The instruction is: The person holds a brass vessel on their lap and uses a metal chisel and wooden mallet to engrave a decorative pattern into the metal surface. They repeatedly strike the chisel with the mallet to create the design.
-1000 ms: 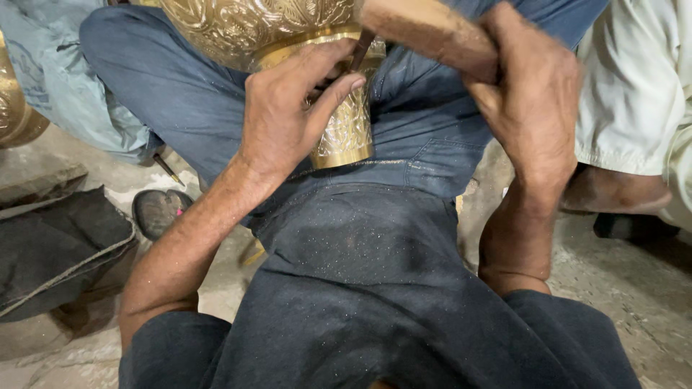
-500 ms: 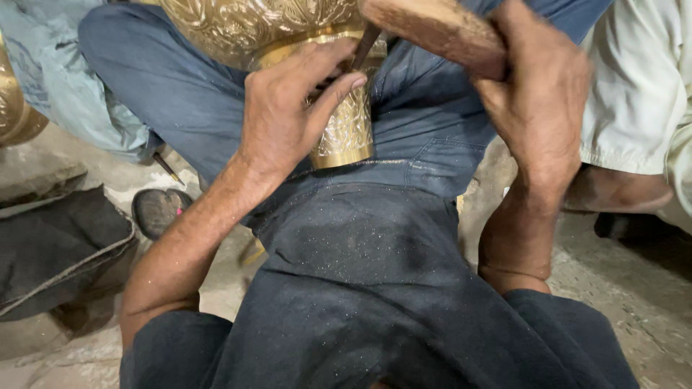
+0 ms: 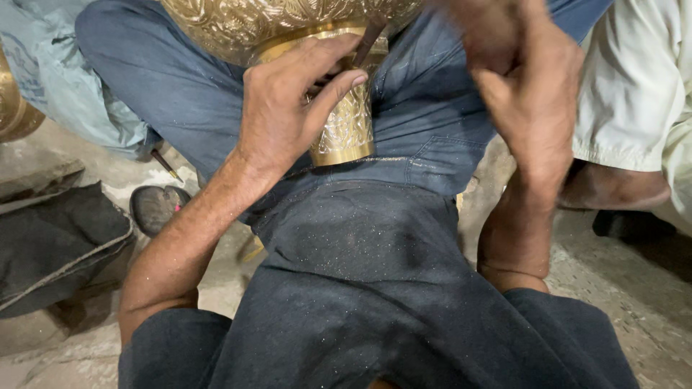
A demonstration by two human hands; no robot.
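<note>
Chasing the pattern into the engraved brass vase [image 3: 346, 130] lying across my lap is, I judge, the step in hand; the next strike needs the thin dark metal punch [image 3: 369, 43] held steady. My left hand [image 3: 288, 115] pinches that punch against the vase's neck. My right hand [image 3: 526, 94] is raised and blurred; whether it grips anything I cannot tell.

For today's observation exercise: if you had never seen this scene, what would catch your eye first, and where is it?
The shiny engraved brass vessel at top centre stands out, resting on the person's lap of dark blue trousers. The left hand grips its neck and holds a thin dark metal tool against it. At upper right the right hand is raised and blurred.
</note>
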